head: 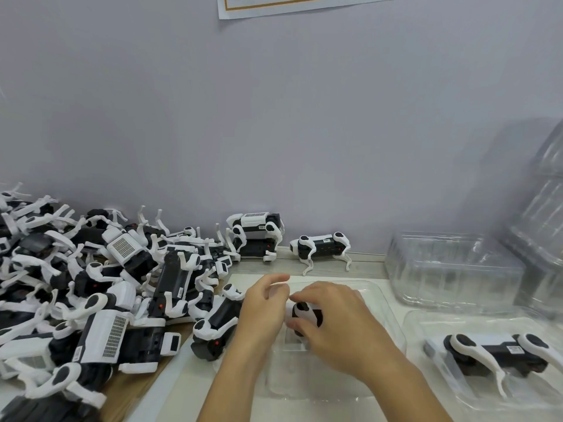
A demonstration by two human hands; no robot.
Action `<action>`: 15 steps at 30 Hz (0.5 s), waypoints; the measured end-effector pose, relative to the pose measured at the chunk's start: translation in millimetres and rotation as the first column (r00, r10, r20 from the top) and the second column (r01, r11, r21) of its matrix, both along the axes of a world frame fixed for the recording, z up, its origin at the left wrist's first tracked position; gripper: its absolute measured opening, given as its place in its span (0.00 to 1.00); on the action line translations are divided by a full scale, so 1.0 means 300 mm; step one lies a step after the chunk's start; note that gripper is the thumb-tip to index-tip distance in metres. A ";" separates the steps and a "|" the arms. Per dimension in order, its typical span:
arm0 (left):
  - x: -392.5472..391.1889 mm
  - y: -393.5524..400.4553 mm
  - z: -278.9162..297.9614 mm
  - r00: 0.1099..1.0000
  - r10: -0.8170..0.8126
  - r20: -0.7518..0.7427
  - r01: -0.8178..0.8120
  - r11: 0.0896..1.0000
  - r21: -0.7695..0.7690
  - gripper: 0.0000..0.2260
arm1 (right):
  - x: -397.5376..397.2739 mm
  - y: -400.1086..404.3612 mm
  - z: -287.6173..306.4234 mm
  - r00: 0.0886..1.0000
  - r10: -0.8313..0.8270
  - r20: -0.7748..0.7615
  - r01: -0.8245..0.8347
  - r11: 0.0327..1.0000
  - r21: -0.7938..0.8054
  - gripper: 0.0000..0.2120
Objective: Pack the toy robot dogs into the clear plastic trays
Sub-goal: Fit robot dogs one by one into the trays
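Both hands meet at lower centre of the frame — my right hand (332, 324) curls over a toy robot dog (306, 315), fingers gripping its black-and-white body, while my left hand (262, 312) pinches one white leg between thumb and forefinger. That dog sits over the clear tray (377, 303) in front of me; mostly hidden, so its long axis I cannot tell. Lower right, a packed dog (493, 351) lies on its side in a second tray (426, 318), long axis running left-right. Loose dogs pile (91, 284) fills the left. One standing dog (321, 248) by the wall — axis left-right. Empty tray stack (451, 269) at right.
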State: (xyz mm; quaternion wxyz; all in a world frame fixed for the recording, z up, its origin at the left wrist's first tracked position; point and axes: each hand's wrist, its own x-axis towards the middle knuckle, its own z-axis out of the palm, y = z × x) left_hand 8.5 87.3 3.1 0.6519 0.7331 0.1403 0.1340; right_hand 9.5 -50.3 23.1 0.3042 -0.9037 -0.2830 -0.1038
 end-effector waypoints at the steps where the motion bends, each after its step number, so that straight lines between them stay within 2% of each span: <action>1: 0.002 -0.001 -0.001 1.000 0.007 -0.012 -0.007 1.000 -0.025 0.11 | 0.000 0.007 -0.007 1.000 -0.002 0.027 0.002 1.000 -0.021 0.08; 5: 0.002 -0.005 0.002 0.999 0.023 -0.035 -0.025 0.998 -0.058 0.12 | 0.016 0.006 -0.020 0.999 -0.035 0.041 0.036 0.999 -0.028 0.12; 15: 0.005 -0.003 -0.008 1.000 0.029 -0.003 -0.029 0.998 -0.062 0.12 | 0.013 0.011 -0.013 0.999 -0.042 0.029 0.044 0.996 -0.080 0.11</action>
